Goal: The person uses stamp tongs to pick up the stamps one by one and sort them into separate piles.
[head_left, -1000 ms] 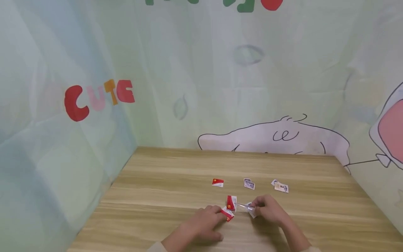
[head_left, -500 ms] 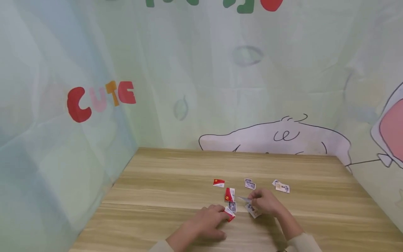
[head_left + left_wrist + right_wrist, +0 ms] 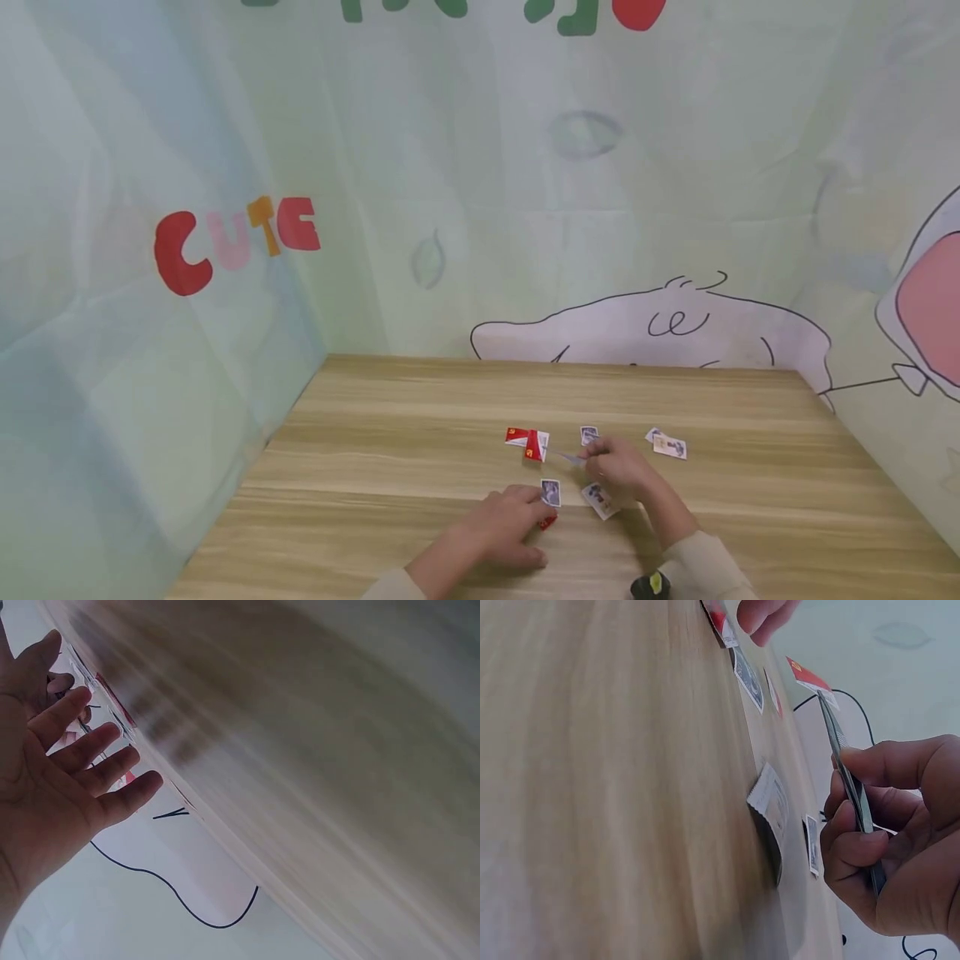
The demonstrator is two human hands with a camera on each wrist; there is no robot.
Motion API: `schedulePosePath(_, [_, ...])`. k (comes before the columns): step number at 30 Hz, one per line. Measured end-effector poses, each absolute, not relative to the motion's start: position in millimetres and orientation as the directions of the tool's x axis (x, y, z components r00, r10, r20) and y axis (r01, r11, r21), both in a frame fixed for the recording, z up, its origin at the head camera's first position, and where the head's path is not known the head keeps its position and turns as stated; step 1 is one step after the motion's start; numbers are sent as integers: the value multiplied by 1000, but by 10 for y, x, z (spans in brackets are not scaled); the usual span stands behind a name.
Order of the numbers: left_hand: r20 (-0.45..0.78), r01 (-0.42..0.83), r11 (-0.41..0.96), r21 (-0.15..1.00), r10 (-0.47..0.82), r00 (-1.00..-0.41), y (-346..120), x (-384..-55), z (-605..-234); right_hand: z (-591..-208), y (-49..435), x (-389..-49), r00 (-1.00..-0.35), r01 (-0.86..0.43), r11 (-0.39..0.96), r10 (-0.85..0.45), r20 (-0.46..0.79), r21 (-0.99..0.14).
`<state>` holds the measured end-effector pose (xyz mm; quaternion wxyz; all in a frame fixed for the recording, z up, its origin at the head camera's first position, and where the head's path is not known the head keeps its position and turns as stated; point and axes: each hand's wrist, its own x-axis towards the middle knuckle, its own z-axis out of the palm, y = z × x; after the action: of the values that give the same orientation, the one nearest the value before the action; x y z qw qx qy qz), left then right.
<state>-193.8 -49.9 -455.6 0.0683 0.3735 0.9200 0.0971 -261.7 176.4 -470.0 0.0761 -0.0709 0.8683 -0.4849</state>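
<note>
My right hand (image 3: 618,467) grips a pair of metal tweezers (image 3: 847,776). Their tips pinch a red and white stamp (image 3: 810,679) above the table, close to another red stamp (image 3: 515,435) in the head view. My left hand (image 3: 502,525) lies low over the table with loosely spread fingers (image 3: 112,761). A red stamp (image 3: 548,522) shows partly under its fingertips; a grey picture stamp (image 3: 551,492) lies just beyond them. Below the right hand, a pale stamp with a notched edge (image 3: 771,799) lies curled on the wood.
Farther back on the wooden table (image 3: 390,417) are a grey stamp (image 3: 589,434), partly hidden by the right hand, and overlapping stamps (image 3: 670,447) to the right. A printed cloth wall (image 3: 420,208) stands behind. A dark object (image 3: 651,586) sits by the right sleeve.
My right hand has moved away from me and slightly left, carrying the red stamp in the tweezers to the back red stamp. The grey stamp beneath is uncovered. My left hand stays nearly in place.
</note>
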Motion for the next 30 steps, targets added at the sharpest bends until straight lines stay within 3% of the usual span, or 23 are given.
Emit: schedulePosePath(30, [-115, 659, 720, 218, 690, -715, -444, -2034, -4614, -4827, 1546, -2877, -982, 53, 471, -135, -131, -880])
